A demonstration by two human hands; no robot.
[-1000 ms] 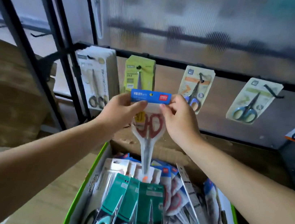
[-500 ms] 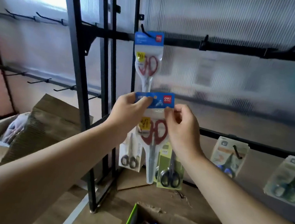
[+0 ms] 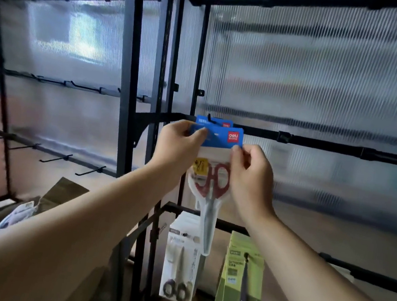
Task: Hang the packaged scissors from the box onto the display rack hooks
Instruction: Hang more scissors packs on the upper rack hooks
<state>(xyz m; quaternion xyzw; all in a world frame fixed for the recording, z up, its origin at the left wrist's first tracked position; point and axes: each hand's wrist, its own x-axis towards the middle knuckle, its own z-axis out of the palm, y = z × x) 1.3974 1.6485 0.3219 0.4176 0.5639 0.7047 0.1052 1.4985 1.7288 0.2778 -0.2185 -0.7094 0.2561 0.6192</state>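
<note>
A packaged pair of red-handled scissors (image 3: 211,185) with a blue header card is held up in front of the rack. My left hand (image 3: 179,145) pinches the card's left corner and my right hand (image 3: 250,175) pinches its right edge. The card sits just below and in front of a black hook (image 3: 212,121), where another blue-carded pack (image 3: 215,121) hangs behind it. The box is out of view.
The black rack rail (image 3: 320,144) runs right with bare hooks. Lower down hang a white scissors pack (image 3: 180,260) and a green pack (image 3: 241,284). A second rack with bare hooks (image 3: 55,161) stands left, above an open cardboard carton (image 3: 4,220).
Both hands have lifted the red scissors pack from above the box up to the hook with the hanging blue pack. The view has tilted up and the box has dropped out of sight.
</note>
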